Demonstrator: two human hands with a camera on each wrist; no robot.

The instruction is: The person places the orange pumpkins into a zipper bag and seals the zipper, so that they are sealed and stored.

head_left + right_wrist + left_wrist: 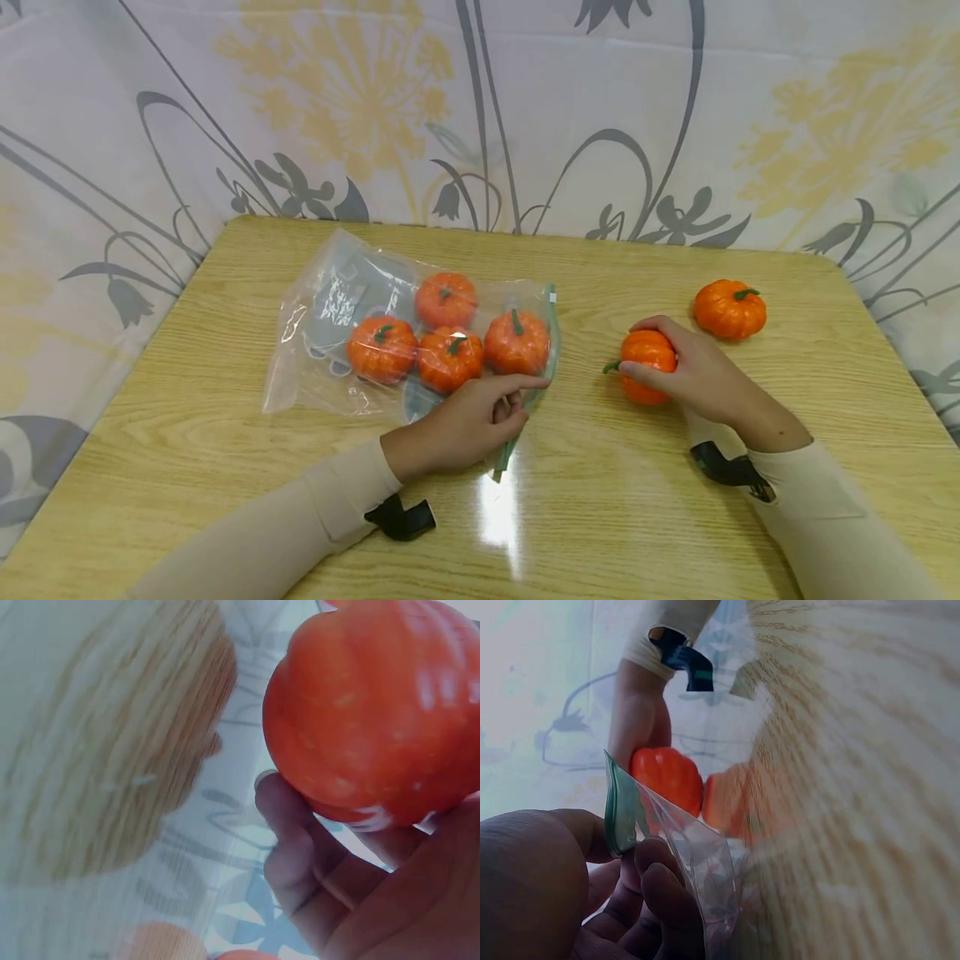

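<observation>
My right hand (693, 375) grips a small orange toy pumpkin (647, 350), thumb on the near side and fingers over the far side. Its green stem points left, toward the bag. In the right wrist view the glossy pumpkin (375, 712) fills the upper right, with fingertips curled against its underside. A clear zip bag (292, 367) lies to the left, holding several orange pumpkins (381, 348). At the bag's open right end, my left hand (468, 421) pinches the green zip edge (619, 810) near its lower part, index finger reaching along it.
Another orange pumpkin (729, 310) sits on the wooden table (225, 467) beyond my right hand. Inside the bag, a grey printed panel (360, 292) shows behind the pumpkins. A flower-patterned cloth (540, 108) hangs behind the table's back edge.
</observation>
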